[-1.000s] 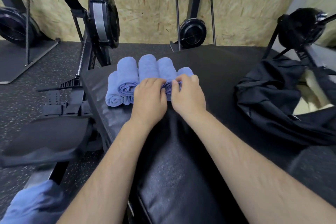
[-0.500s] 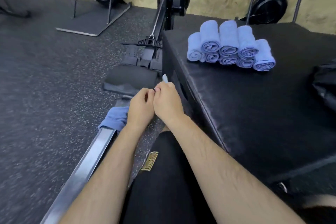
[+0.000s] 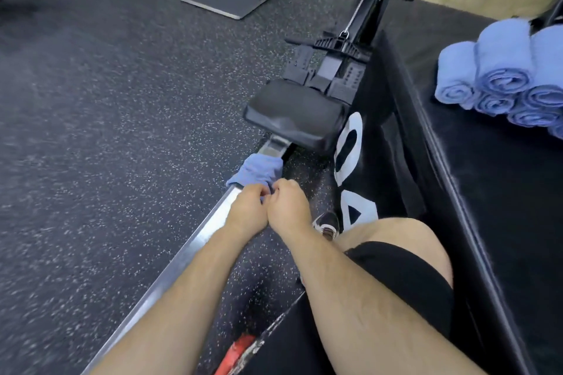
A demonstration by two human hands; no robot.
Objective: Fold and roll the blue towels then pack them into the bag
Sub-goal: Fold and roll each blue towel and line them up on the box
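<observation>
A loose blue towel [image 3: 259, 168] lies draped over the metal rail [image 3: 170, 277] of a rowing machine on the floor. My left hand [image 3: 247, 209] and my right hand [image 3: 288, 204] are side by side at its near edge, fingers curled, and blue cloth shows pinched between them. Several rolled blue towels [image 3: 502, 76] are stacked on the black padded box [image 3: 487, 207] at the right. The bag is out of view.
The rower's black seat [image 3: 295, 119] sits on the rail just beyond the towel, with foot straps [image 3: 323, 70] behind it. My bare knee [image 3: 393, 246] and shoe [image 3: 327, 224] are beside the box. A grey stand base [image 3: 240, 3] lies on the speckled floor.
My hands left the rolled stack on the box and dropped to the floor at the left. They now reach the loose towel on the rail; the view swung left and down.
</observation>
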